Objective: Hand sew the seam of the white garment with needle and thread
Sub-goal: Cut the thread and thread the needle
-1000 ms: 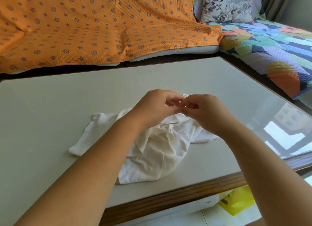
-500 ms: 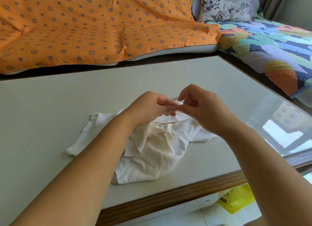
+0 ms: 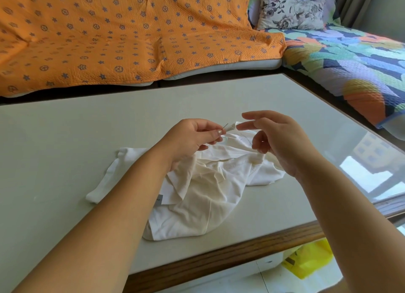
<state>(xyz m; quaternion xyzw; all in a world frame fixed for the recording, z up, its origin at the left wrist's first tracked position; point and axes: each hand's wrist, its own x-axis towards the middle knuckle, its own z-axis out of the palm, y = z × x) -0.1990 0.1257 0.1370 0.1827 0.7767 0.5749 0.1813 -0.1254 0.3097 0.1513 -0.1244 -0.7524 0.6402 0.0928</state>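
Head view: left hand point(image 3: 190, 139) fingers pinch white garment point(image 3: 203, 200) by the needle point(image 3: 225, 125); right hand point(image 3: 282, 141) released beside.

Left hand point(image 3: 192, 137) pinched a fold of the white garment point(image 3: 203, 196) with the needle point(image 3: 225, 126) poking out, right hand point(image 3: 278, 141) hovered just beside it, fingers spread.

Both bare forearms are reaching forward, angling in toward each other. The left hand point(image 3: 192, 137) is pinching a fold of the white garment point(image 3: 203, 196) between thumb and forefinger. The right hand point(image 3: 280, 139) is hovering just beside it, fingers loosely spread.
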